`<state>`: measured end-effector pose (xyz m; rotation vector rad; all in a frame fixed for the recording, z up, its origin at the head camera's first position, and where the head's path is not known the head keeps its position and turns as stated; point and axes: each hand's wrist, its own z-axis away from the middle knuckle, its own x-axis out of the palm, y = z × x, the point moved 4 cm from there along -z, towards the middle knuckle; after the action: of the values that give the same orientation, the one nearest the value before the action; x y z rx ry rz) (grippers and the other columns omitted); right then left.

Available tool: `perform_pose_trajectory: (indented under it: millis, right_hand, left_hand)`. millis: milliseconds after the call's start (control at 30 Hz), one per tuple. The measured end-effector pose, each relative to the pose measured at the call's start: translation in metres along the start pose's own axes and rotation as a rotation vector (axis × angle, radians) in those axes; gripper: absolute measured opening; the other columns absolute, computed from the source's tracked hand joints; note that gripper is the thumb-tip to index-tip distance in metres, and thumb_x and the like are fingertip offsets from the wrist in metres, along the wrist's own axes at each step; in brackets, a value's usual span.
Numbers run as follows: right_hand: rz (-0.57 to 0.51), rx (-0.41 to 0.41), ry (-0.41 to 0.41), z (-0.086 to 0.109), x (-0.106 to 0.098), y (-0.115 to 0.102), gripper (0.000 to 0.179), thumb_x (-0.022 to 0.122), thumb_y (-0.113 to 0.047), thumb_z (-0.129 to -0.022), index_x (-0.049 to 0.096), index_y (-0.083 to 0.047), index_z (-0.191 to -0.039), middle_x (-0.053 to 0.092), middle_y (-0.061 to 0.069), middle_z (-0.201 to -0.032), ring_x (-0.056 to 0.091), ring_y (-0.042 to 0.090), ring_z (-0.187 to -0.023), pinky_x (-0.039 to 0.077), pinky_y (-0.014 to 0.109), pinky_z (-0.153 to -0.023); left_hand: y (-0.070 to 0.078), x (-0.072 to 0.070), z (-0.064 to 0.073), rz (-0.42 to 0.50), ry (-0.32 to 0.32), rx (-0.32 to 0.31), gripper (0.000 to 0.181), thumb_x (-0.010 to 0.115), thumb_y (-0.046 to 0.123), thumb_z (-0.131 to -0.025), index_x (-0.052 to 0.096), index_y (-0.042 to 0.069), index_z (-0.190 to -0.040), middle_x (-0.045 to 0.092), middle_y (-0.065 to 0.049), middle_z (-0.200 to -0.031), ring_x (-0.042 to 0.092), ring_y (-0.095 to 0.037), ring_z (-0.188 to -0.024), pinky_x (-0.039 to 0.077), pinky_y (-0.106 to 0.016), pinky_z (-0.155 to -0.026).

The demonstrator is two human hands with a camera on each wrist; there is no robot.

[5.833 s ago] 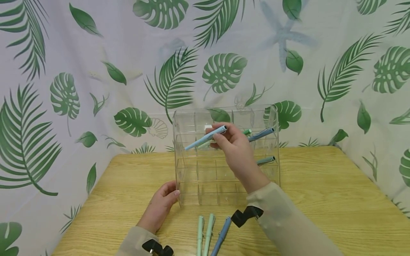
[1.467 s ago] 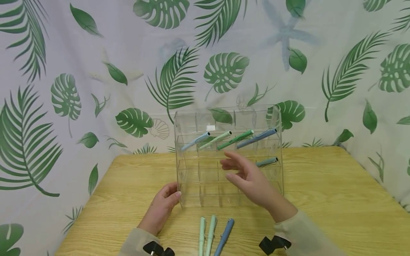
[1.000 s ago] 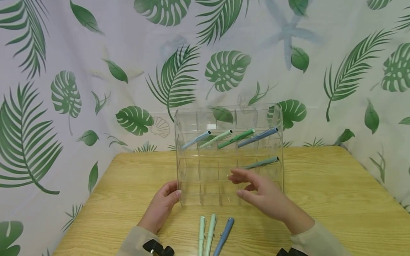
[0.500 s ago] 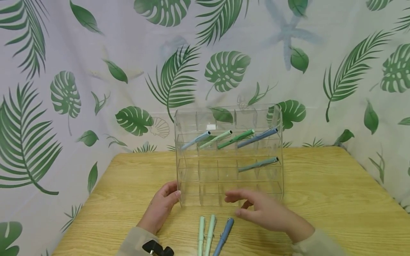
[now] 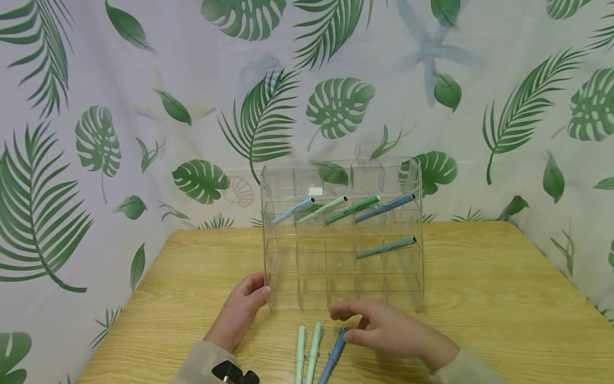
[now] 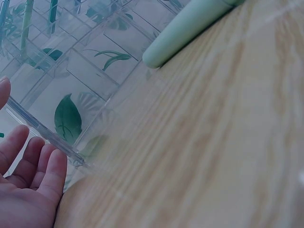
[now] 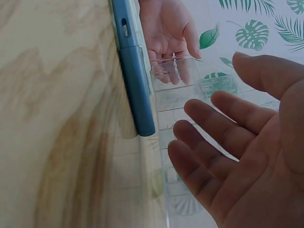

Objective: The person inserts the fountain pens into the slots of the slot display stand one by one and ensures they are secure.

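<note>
A clear acrylic rack [image 5: 312,290] with tiered compartments stands on the table. My left hand [image 5: 241,309] grips its left side panel, thumb in front and fingers on the outer side. My right hand [image 5: 388,330] hovers, fingers loosely bent, over the cap end of a blue pen [image 5: 333,356]; a gap separates them in the right wrist view. To the left of that pen lie two pale green pens [image 5: 300,352]. In the rack's upper row lean a light blue pen [image 5: 292,210], a pale green pen, a green pen [image 5: 352,209] and a blue pen [image 5: 386,207]. A grey-teal pen [image 5: 387,247] lies lower down at the right.
The wooden table [image 5: 494,298] extends on both sides of the rack. Behind it hangs a leaf-print cloth [image 5: 192,80]. A black camera mount [image 5: 235,372] sits on the left wrist.
The light blue pen has gone from my right hand into the rack's upper left. That hand has since come down to the loose blue pen. My left hand stays on the rack.
</note>
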<state>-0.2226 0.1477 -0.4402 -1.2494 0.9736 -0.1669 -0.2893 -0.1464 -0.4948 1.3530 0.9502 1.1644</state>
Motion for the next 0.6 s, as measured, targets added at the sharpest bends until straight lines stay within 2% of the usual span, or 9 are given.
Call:
perform_pose_trajectory:
  millis: [200, 400, 600]
  right_hand:
    - [-0.015, 0.049, -0.025, -0.001, 0.005, 0.007, 0.047, 0.063, -0.024, -0.102, 0.053, -0.008, -0.145, 0.057, 0.007, -0.142, 0.053, 0.030, -0.128, 0.052, 0.032, -0.092]
    - [-0.022, 0.107, -0.058, -0.002, 0.009, 0.014, 0.045, 0.068, -0.025, -0.099, 0.057, -0.014, -0.141, 0.059, 0.001, -0.138, 0.054, 0.024, -0.126, 0.049, 0.033, -0.098]
    - [0.064, 0.074, -0.054, -0.003, 0.013, 0.020, 0.041, 0.069, -0.030, -0.098, 0.061, -0.023, -0.137, 0.058, -0.010, -0.133, 0.051, 0.016, -0.124, 0.046, 0.036, -0.100]
  left_hand:
    - [-0.001, 0.000, -0.001, -0.004, 0.003, 0.004, 0.043, 0.054, 0.005, -0.103, 0.045, -0.006, -0.144, 0.046, -0.025, -0.143, 0.045, -0.035, -0.131, 0.039, -0.041, -0.108]
    - [0.000, 0.000, 0.000, -0.011, 0.012, -0.003, 0.043, 0.055, 0.005, -0.103, 0.045, -0.005, -0.144, 0.047, -0.023, -0.143, 0.045, -0.034, -0.131, 0.039, -0.042, -0.109]
    - [0.001, 0.000, 0.000, -0.014, 0.010, 0.003, 0.043, 0.055, 0.005, -0.103, 0.045, -0.005, -0.144, 0.046, -0.024, -0.143, 0.045, -0.033, -0.130, 0.039, -0.041, -0.109]
